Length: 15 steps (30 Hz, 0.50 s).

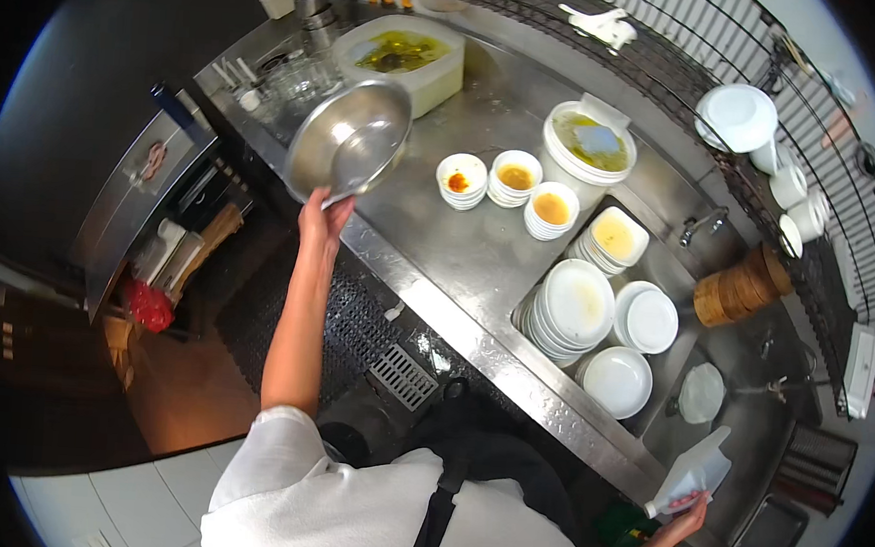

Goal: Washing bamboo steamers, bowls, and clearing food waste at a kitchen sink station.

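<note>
My left hand (325, 221) grips the rim of a wide stainless-steel bowl (314, 134). The bowl is tilted, its inside towards me, at the left part of the steel counter (439, 251). Far to the right, over the sink's front edge, my right hand (685, 518) holds a translucent white plastic jug (696, 470), its cap pointing down and left. Stacks of small white bowls (462, 181) with orange and brown residue stand right of the steel bowl. Stacked white plates (578, 301) and round dishes (617, 382) sit in the sink between my hands.
A rectangular plastic tub (440, 86) and a round white bucket (585, 173) hold yellow-green liquid. Beyond the dishes are a faucet (700, 226) and stacked bamboo steamers (741, 288). A wire rack (667, 84) overhangs the back. Glasses (299, 77) crowd the left end. A floor drain (402, 377) lies below.
</note>
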{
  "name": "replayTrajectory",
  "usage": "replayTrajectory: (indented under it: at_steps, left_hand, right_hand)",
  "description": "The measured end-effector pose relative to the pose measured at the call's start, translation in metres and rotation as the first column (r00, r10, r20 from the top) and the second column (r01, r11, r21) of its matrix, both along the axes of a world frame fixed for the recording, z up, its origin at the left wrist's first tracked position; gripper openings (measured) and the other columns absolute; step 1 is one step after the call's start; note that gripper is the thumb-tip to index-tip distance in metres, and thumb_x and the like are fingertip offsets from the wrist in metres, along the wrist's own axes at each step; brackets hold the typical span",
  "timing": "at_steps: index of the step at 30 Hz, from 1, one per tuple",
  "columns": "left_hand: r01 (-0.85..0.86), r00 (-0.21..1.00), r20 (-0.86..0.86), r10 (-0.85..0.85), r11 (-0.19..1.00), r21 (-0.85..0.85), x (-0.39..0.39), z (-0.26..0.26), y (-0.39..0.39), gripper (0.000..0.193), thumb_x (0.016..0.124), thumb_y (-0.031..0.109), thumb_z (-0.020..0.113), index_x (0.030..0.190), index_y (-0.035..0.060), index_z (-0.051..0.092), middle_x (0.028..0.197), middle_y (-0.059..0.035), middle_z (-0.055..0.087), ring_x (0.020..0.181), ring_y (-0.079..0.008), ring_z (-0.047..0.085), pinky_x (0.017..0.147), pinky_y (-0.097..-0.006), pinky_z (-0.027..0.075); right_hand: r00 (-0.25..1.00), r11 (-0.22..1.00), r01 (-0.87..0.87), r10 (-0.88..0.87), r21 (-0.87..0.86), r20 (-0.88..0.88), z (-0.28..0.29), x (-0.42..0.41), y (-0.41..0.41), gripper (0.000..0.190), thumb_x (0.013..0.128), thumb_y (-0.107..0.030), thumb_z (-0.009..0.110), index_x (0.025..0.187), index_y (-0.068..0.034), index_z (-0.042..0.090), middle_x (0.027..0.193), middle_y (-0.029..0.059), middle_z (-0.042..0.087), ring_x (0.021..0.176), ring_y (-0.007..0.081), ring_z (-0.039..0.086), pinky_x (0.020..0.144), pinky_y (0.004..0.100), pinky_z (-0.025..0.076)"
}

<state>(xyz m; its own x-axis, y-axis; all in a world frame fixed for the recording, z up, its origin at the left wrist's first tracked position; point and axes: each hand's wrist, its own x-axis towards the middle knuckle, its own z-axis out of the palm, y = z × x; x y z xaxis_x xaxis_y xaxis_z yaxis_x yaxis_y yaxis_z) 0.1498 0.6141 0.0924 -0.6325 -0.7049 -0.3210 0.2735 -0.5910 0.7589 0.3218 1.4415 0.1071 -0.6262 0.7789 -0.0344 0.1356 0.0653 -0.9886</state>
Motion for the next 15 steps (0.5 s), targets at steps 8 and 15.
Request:
replayTrajectory:
  at_steps: [8, 15]
  left_hand:
    - [0.399, 0.894, 0.227, -0.386, 0.917, -0.013, -0.245, -0.013, 0.018, 0.027, 0.087, 0.016, 0.054, 0.105, -0.003, 0.051, 0.088, -0.0209, 0.064, 0.071, -0.0289, 0.067, 0.055, -0.0344, 0.061]
    - [0.441, 0.89, 0.208, -0.405, 0.88, -0.177, -0.335, -0.062, 0.041, 0.035, 0.086, 0.016, 0.054, 0.114, -0.003, 0.047, 0.089, -0.02, 0.059, 0.071, -0.0313, 0.065, 0.066, -0.0429, 0.061]
  right_hand:
    - [0.992, 0.99, 0.129, -0.129, -0.054, 0.006, -0.007, 0.057, -0.004, 0.034, 0.094, -0.034, 0.061, 0.08, -0.004, 0.058, 0.059, 0.0009, 0.049, 0.046, 0.0103, 0.045, 0.043, 0.0247, 0.038]
    - [0.985, 0.987, 0.157, -0.155, -0.02, 0.08, -0.004, 0.093, -0.008, 0.03, 0.094, -0.032, 0.06, 0.081, -0.005, 0.058, 0.062, 0.002, 0.05, 0.05, 0.0111, 0.047, 0.046, 0.0265, 0.04]
